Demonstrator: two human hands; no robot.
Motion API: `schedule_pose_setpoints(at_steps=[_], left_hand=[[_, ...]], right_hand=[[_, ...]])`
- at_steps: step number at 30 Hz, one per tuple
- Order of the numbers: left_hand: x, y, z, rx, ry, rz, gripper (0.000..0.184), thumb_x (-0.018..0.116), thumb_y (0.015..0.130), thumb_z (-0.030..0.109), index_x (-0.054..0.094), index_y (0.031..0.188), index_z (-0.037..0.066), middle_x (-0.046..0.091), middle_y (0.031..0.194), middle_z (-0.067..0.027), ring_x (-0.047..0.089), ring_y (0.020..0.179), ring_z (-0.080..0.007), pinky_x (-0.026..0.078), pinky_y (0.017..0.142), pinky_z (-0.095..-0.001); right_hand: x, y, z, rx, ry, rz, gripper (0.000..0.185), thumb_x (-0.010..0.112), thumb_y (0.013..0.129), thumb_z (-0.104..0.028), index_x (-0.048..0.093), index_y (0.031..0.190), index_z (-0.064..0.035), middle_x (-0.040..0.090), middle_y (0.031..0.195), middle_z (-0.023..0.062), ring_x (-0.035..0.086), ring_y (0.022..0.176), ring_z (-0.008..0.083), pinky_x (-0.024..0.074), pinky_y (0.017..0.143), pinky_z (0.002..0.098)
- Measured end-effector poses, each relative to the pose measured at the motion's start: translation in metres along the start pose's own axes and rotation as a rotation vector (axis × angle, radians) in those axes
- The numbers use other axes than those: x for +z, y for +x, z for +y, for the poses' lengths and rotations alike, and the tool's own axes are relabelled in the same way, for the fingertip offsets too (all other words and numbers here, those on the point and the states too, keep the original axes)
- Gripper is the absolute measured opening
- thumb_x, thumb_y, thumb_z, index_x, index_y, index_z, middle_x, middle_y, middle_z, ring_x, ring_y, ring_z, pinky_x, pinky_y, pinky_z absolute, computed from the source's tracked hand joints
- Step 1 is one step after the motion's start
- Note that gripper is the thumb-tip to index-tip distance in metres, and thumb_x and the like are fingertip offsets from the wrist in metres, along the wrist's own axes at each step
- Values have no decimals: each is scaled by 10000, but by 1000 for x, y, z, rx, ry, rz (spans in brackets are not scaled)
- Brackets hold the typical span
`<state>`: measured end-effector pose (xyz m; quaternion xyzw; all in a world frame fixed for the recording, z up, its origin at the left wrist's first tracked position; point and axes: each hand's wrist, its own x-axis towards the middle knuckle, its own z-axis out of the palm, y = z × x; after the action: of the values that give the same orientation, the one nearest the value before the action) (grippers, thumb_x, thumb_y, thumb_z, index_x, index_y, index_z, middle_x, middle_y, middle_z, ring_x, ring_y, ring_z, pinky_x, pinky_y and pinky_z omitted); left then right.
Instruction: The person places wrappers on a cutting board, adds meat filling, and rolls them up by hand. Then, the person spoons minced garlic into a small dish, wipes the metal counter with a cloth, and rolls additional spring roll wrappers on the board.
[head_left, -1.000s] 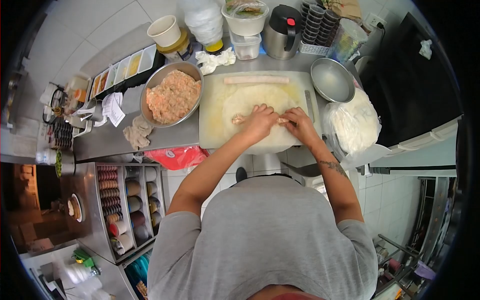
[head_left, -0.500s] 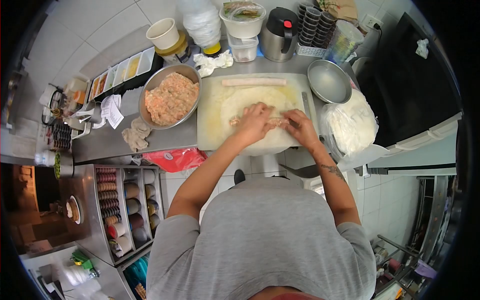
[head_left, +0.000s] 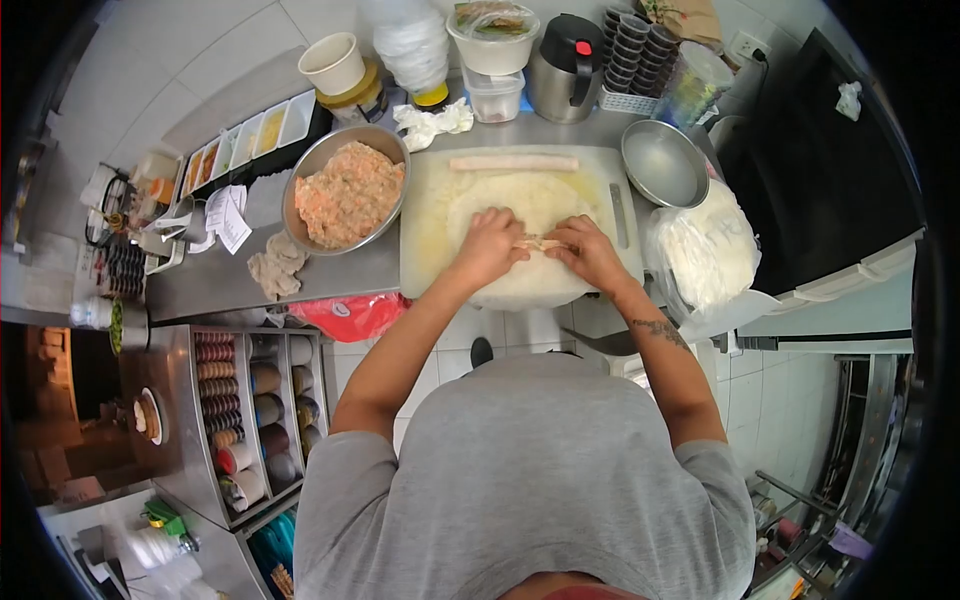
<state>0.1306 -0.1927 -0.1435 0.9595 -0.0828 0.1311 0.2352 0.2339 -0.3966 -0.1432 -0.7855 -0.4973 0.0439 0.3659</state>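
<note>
While a thin wrapper (head_left: 535, 198) lies on the cutting board (head_left: 423, 215), L hand (head_left: 488, 247) & R hand (head_left: 588, 250) — fingers curled — pinch a filling strip (head_left: 538, 243) atop it, w/ pale roll (head_left: 513, 163) nr. board's far edge.

Left fingers (head_left: 508, 230) and right fingers (head_left: 572, 237) on filling strip (head_left: 538, 243)

I wear a grey T-shirt (head_left: 550, 470), faintly streaked, with matching short sleeves (head_left: 715, 485). Beyond the shirt, on my right forearm (head_left: 685, 385), sits a dark tattoo (head_left: 660, 331) (its design too small to make out). Past the shirt's front shows one dark shoe (head_left: 481, 352); beside its neckline, something red (head_left: 590, 594).
</note>
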Motion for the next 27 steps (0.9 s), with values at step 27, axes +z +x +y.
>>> schedule_pose_setpoints(at_steps=[27], left_hand=[[-21,-19,-8,-21,-126,61,238,705,750,145,655,962,50,555,959,-83,518,966,-286,407,849,-400]], right_hand=[[26,21,-25,-41,-50,54,196,716,728,-95,667,908,-36,597,897,67,564,884,278,475,804,375]])
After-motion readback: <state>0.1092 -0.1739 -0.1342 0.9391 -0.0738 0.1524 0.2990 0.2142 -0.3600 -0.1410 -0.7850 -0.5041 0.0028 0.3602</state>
